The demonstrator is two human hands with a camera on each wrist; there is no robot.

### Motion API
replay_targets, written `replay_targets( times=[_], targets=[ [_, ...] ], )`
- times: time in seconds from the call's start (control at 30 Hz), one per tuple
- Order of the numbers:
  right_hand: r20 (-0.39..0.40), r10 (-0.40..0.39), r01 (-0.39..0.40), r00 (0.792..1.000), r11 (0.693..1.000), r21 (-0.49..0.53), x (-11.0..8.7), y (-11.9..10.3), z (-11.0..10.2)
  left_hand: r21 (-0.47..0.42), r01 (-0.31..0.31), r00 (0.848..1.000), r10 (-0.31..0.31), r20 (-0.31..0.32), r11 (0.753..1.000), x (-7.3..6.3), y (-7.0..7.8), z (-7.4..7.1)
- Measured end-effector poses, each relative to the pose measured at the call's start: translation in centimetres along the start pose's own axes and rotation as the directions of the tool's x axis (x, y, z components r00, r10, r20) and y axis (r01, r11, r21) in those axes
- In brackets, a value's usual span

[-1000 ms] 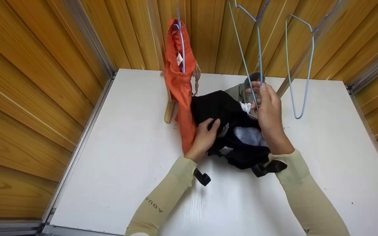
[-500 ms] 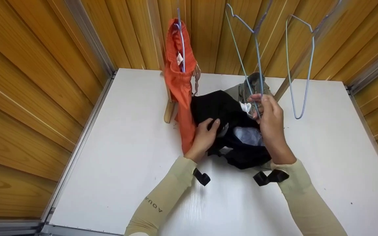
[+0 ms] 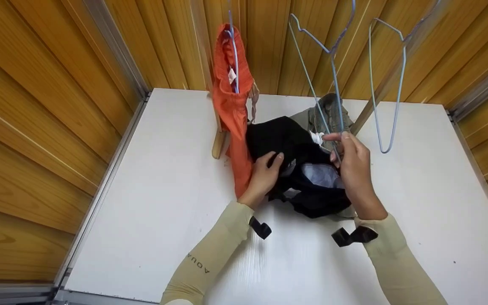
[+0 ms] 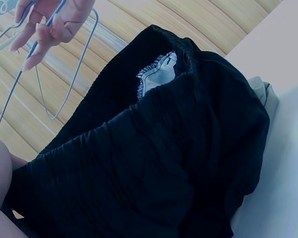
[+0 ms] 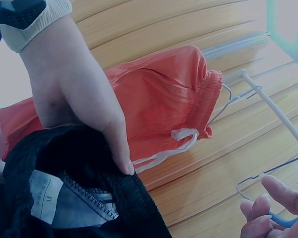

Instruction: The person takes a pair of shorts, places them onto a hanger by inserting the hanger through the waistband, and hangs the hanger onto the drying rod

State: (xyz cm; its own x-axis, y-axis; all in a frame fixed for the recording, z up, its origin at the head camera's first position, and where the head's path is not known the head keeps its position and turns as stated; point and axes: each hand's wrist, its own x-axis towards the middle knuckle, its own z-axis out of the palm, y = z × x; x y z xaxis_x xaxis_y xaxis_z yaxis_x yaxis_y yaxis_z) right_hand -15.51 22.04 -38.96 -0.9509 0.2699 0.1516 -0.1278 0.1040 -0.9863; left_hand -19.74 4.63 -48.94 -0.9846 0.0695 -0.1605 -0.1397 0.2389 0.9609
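Black elastic-waist shorts (image 3: 278, 137) hang open at the waist from my left hand (image 3: 265, 176), which grips the waistband with the thumb on its outer side. Inside the waist, a white size label (image 5: 45, 197) and a grey lining (image 5: 82, 203) show in the right wrist view. My right hand (image 3: 356, 169) pinches the side of a blue wire hanger (image 3: 336, 87) near its lower end. In the left wrist view the hanger's wire (image 4: 12, 91) runs down beside the waistband (image 4: 114, 124). The hanger's lower tip is hidden behind the right hand and the black cloth.
Orange drawstring shorts (image 3: 233, 110) hang on another hanger to the left of the black ones. A bare blue hanger (image 3: 388, 140) hangs at the right. Grey-green clothing (image 3: 345, 114) lies behind on the white table (image 3: 163, 212). Wood-panelled walls (image 3: 265, 46) enclose the table.
My right hand has come down and slightly toward me, drawing the hanger lower beside the black shorts. The left hand keeps its hold on the waistband, almost still.
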Motion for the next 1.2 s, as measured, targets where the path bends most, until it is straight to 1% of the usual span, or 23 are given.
replay_targets(
  times=[0.27, 0.5, 0.63, 0.73, 0.83, 0.9, 1.07, 1.2],
  targets=[
    [0.007, 0.019, -0.019, 1.000, 0.999, 0.025, -0.5, 0.5, -1.0, -0.008, -0.038, 0.999, 0.038, 0.005, 0.999, 0.1, 0.1, -0.1],
    [0.022, 0.019, -0.020, 1.000, 0.999, 0.044, -0.9, 1.0, -2.3, -0.006, -0.015, 1.000, 0.015, 0.001, 1.000, 0.2, 0.1, -0.1],
    [0.031, 0.004, -0.005, 1.000, 0.999, 0.035, -1.2, 1.3, -2.9, -0.023, -0.033, 0.999, 0.033, -0.002, 0.999, 0.3, 0.0, -0.1],
    [0.038, -0.001, 0.000, 0.999, 1.000, 0.026, -1.4, 1.5, -3.4, -0.031, -0.030, 1.000, 0.030, -0.002, 0.999, 0.3, 0.1, -0.1],
    [0.047, -0.003, 0.002, 0.999, 1.000, 0.020, -1.6, 1.6, -3.9, -0.027, -0.011, 1.000, 0.011, -0.001, 1.000, 0.3, 0.2, -0.1],
    [0.057, -0.001, 0.000, 0.998, 1.000, 0.022, -1.7, 1.7, -4.2, -0.016, -0.009, 1.000, 0.008, -0.009, 1.000, 0.3, 0.2, -0.1],
    [0.069, 0.007, -0.009, 0.998, 1.000, 0.025, -1.8, 1.9, -4.8, 0.008, -0.036, 0.999, 0.037, -0.033, 0.999, 0.3, 0.3, -0.1],
    [0.076, 0.015, -0.015, 0.997, 1.000, 0.010, -1.9, 2.1, -5.3, 0.035, -0.037, 0.998, 0.038, -0.043, 0.999, 0.4, 0.3, -0.2]
  ],
)
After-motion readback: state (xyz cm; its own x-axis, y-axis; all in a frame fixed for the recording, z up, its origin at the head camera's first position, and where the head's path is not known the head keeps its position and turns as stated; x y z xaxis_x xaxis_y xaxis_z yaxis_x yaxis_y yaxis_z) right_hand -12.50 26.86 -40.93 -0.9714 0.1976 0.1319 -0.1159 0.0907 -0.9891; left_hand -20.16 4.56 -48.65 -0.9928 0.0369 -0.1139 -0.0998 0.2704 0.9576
